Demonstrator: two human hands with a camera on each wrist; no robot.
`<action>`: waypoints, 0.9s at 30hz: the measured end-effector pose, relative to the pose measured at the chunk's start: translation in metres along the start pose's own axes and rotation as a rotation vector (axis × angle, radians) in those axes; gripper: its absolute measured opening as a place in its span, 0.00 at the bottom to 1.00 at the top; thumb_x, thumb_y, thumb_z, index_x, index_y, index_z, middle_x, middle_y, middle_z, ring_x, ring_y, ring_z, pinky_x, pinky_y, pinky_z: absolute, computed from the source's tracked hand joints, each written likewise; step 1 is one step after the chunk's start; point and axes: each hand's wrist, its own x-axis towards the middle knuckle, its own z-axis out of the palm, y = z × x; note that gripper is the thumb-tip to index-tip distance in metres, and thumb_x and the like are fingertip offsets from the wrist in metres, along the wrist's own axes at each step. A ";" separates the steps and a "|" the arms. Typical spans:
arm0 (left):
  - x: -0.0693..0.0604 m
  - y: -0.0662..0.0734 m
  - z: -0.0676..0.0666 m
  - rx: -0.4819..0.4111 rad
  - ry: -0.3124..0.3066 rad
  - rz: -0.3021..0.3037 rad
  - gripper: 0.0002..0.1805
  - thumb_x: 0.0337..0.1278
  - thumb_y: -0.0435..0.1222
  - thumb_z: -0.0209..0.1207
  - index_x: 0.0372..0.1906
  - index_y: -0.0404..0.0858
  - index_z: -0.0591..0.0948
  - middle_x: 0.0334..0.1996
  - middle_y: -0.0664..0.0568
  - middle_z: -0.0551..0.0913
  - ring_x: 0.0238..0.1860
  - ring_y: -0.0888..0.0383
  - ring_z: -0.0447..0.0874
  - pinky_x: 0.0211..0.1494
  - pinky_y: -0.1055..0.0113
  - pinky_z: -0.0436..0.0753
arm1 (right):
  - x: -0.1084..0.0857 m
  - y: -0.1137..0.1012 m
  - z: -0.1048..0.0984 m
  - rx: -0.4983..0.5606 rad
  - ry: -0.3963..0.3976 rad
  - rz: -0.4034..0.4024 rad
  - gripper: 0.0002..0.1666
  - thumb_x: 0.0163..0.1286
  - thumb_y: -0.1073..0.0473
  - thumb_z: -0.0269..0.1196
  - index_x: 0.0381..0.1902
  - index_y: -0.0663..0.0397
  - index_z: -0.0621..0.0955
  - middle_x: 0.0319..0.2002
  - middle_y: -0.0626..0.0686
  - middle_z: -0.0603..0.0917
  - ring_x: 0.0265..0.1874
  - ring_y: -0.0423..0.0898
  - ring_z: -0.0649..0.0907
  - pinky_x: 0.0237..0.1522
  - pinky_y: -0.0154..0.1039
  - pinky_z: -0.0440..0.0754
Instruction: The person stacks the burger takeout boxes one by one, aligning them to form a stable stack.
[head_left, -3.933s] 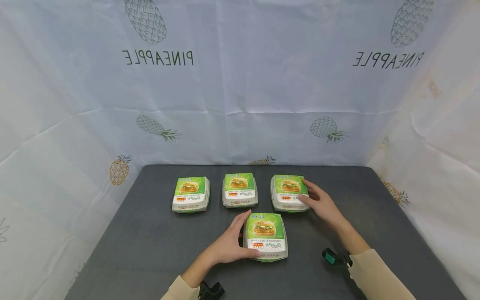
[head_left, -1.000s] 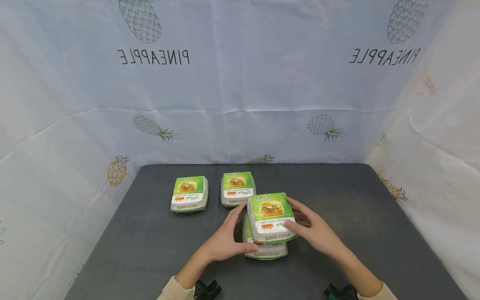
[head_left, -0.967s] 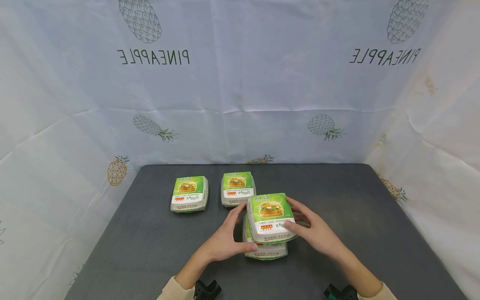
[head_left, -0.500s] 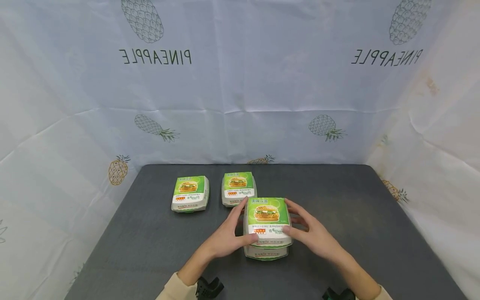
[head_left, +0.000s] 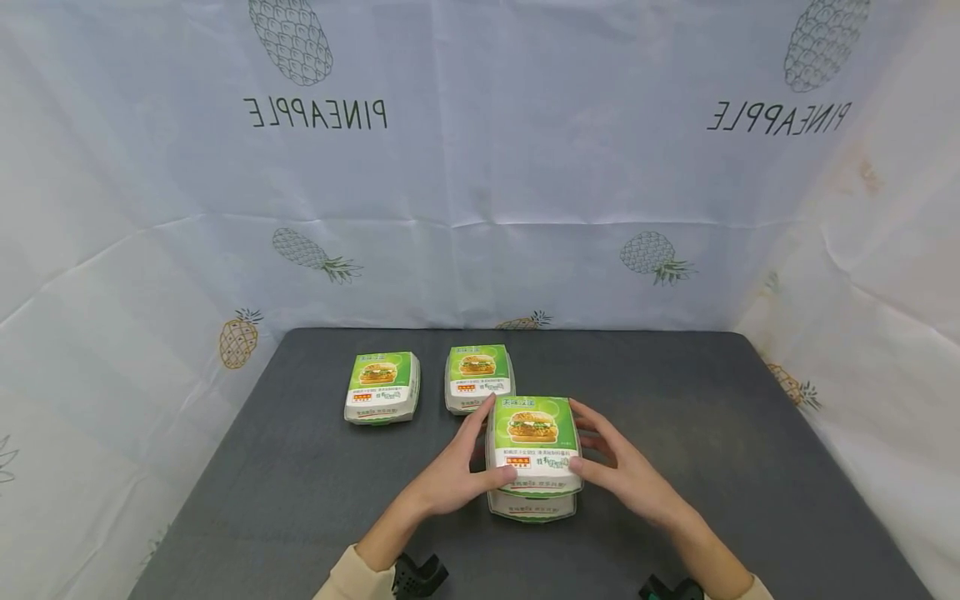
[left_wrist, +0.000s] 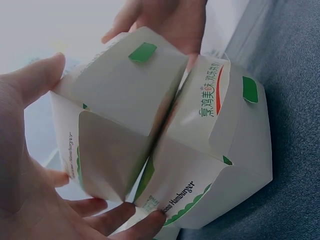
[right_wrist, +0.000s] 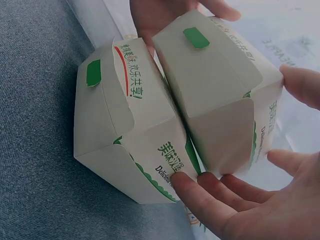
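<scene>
Two green-and-white hamburger boxes are stacked near the middle of the table. The upper hamburger box (head_left: 534,437) sits on the lower hamburger box (head_left: 532,507), whose front edge shows beneath it. My left hand (head_left: 450,477) grips the stack's left side, thumb on the upper box's front corner. In the left wrist view, its lower fingers (left_wrist: 117,216) reach across the gap between the boxes. From the right, my right hand (head_left: 633,471) holds the upper box; its thumb (right_wrist: 302,82) touches the lid edge and its fingers (right_wrist: 210,197) also touch the lower box.
Two more hamburger boxes stand behind: one at the back left (head_left: 382,387), another at the back middle (head_left: 480,379) just beyond the stack. The dark table (head_left: 300,517) ends at a white pineapple-print curtain (head_left: 480,167) at the back and sides.
My right hand has brought the back-right box left and forward onto the front box. My left hand has shifted up from the lower box to the upper one, which now sits straighter.
</scene>
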 end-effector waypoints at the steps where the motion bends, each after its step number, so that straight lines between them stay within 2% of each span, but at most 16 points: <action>1: 0.000 0.000 0.000 -0.001 -0.002 0.003 0.56 0.65 0.51 0.64 0.84 0.45 0.40 0.79 0.47 0.49 0.75 0.45 0.60 0.67 0.51 0.74 | 0.000 0.001 0.000 -0.001 0.003 -0.001 0.44 0.77 0.57 0.61 0.82 0.44 0.53 0.74 0.63 0.61 0.69 0.66 0.67 0.57 0.55 0.77; 7: 0.000 0.000 0.000 0.000 -0.004 0.011 0.55 0.66 0.52 0.63 0.83 0.45 0.40 0.78 0.48 0.50 0.75 0.48 0.60 0.67 0.51 0.74 | -0.001 0.003 0.000 -0.004 0.013 0.005 0.44 0.77 0.56 0.61 0.83 0.44 0.52 0.74 0.62 0.61 0.70 0.66 0.66 0.58 0.58 0.76; 16: -0.001 0.001 -0.002 -0.008 -0.011 0.016 0.53 0.69 0.51 0.61 0.83 0.46 0.39 0.80 0.50 0.46 0.77 0.49 0.56 0.70 0.48 0.70 | 0.000 0.003 -0.002 0.001 0.013 -0.026 0.43 0.77 0.56 0.60 0.82 0.41 0.53 0.75 0.60 0.60 0.70 0.66 0.66 0.58 0.58 0.76; 20: -0.002 0.003 -0.004 0.010 -0.005 0.013 0.51 0.70 0.51 0.60 0.84 0.48 0.40 0.81 0.51 0.45 0.77 0.49 0.56 0.70 0.49 0.70 | 0.001 0.002 -0.001 -0.001 0.006 -0.034 0.43 0.77 0.57 0.61 0.82 0.43 0.53 0.75 0.62 0.60 0.71 0.66 0.66 0.58 0.57 0.76; 27: -0.004 0.006 -0.015 0.077 0.029 0.074 0.42 0.76 0.45 0.55 0.83 0.45 0.46 0.81 0.45 0.47 0.76 0.44 0.58 0.70 0.44 0.70 | 0.002 0.003 -0.002 0.000 0.015 -0.032 0.43 0.77 0.56 0.61 0.82 0.45 0.54 0.75 0.60 0.61 0.70 0.65 0.67 0.59 0.57 0.76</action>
